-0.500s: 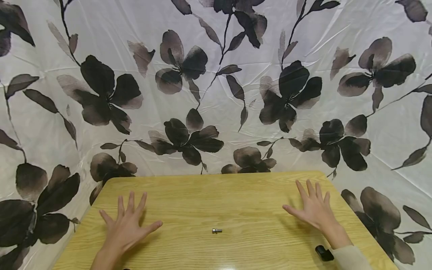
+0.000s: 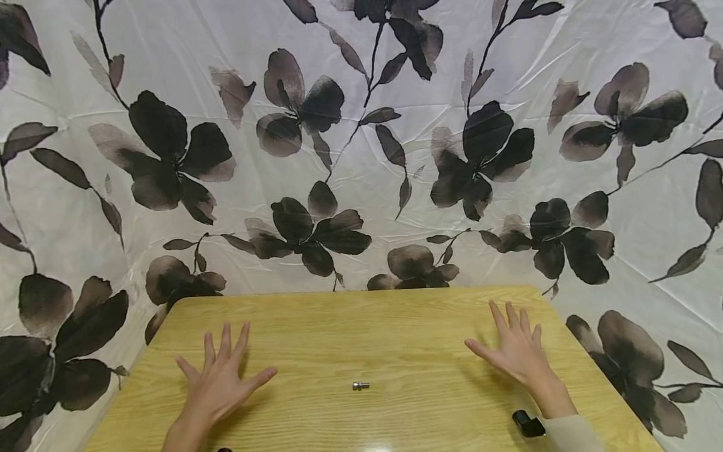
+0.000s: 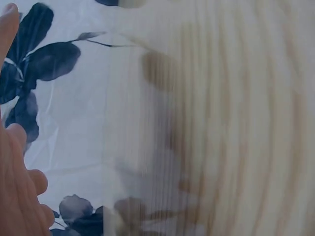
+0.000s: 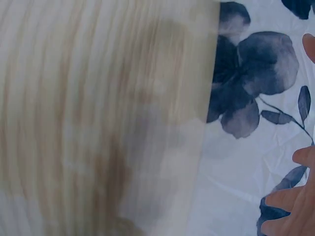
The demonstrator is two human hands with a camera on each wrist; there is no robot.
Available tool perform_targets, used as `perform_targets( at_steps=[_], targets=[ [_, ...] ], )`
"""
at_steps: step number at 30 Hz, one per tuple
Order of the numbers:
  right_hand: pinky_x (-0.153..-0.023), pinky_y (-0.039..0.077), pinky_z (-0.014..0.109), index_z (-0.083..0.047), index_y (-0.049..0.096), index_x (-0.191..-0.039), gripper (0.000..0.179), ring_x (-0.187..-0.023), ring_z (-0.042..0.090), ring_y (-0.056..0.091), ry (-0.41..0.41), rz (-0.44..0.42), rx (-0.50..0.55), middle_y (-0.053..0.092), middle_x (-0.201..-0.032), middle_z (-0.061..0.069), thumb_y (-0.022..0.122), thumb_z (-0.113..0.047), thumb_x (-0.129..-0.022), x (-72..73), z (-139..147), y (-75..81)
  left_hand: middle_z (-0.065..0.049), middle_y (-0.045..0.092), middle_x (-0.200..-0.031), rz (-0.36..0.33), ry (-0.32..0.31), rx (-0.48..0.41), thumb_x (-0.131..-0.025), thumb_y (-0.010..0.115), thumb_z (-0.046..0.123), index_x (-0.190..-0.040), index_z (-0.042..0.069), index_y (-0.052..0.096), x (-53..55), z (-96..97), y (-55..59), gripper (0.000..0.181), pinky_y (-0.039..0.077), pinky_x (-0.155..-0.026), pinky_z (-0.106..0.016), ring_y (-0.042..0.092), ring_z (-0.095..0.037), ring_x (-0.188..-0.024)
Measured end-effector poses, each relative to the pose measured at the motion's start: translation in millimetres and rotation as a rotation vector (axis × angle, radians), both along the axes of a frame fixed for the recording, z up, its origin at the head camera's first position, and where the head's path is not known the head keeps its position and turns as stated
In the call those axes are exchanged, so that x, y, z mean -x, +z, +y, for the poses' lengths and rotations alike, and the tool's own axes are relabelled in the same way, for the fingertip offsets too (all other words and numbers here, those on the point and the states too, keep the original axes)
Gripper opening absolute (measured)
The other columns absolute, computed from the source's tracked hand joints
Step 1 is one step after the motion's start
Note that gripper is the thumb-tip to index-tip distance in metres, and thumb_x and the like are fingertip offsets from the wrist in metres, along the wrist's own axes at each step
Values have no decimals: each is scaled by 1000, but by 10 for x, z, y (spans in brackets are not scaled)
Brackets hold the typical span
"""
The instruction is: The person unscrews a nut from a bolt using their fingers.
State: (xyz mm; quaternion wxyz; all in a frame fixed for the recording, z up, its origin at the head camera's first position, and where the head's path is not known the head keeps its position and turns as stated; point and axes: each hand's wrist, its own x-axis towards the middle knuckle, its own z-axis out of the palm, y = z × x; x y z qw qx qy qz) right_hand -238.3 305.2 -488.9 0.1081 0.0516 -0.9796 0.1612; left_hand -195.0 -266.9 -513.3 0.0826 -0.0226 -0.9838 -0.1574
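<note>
A small silver bolt [image 2: 360, 385], its head toward the left, lies on its side near the middle of the wood-grain table [image 2: 361, 339]. To the left of it, my left hand [image 2: 219, 386] is held over the tabletop, fingers spread wide and thumb pointing toward the bolt. On the other side, farther from the bolt, my right hand [image 2: 516, 355] is spread in the same way over the right part of the table. Neither hand holds anything. In the wrist views only parts of the left hand [image 3: 17, 182] and right hand [image 4: 293, 206] show at the outer edges.
Behind and beside the table hangs a white cloth [image 2: 407, 169] printed with dark flowers. A black device [image 2: 528, 424] is at the right wrist, and a sliver of a dark object [image 2: 224, 449] shows at the bottom edge near the left wrist.
My left hand has shifted slightly right and my right hand slightly left, both a little inward. The bolt lies in the same place; the head view has turned very slightly.
</note>
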Motion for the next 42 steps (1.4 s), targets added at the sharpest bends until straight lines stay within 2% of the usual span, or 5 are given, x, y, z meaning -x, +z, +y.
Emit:
perform_targets(
  at_steps=[8,23,29,35,42],
  targets=[
    [-106,9,87,-13,16,-166,108,-148,65,9,3,-41,86,17,-165,35,63,-71,-88,-26,-216,-66,-31,6,-168,-23,-3,-116,-88,62,71,-167,24,0,2,123,-6,111,-10,-94,-93,-2,-66,-148],
    [-110,27,78,-11,9,-166,106,-150,59,19,119,-141,334,11,-167,33,64,-64,-93,1,-718,-346,-19,12,-172,-31,-154,-562,-83,84,41,-167,28,9,106,515,-44,113,4,-109,-84,-3,-57,-154],
    [-115,31,68,-12,8,-167,107,-151,50,26,201,-161,448,15,-168,27,70,-57,-91,-17,-894,-435,-20,27,-168,-72,-137,-629,-82,85,44,-165,38,16,93,709,-79,108,24,-112,-79,17,-51,-155],
    [-108,41,64,-16,10,-167,106,-138,45,46,228,-185,550,23,-167,23,75,-49,-90,-43,-1080,-402,-12,57,-150,-69,-202,-724,-80,90,32,-163,40,25,115,893,-106,105,53,-95,-47,54,-38,-135],
    [-91,51,47,-21,15,-167,101,-124,30,56,246,-255,611,33,-164,18,78,-42,-91,-139,-1290,-439,-6,66,-135,-151,-219,-737,-77,92,34,-160,28,38,117,1049,-201,100,46,-74,-25,59,-19,-95]
  ],
)
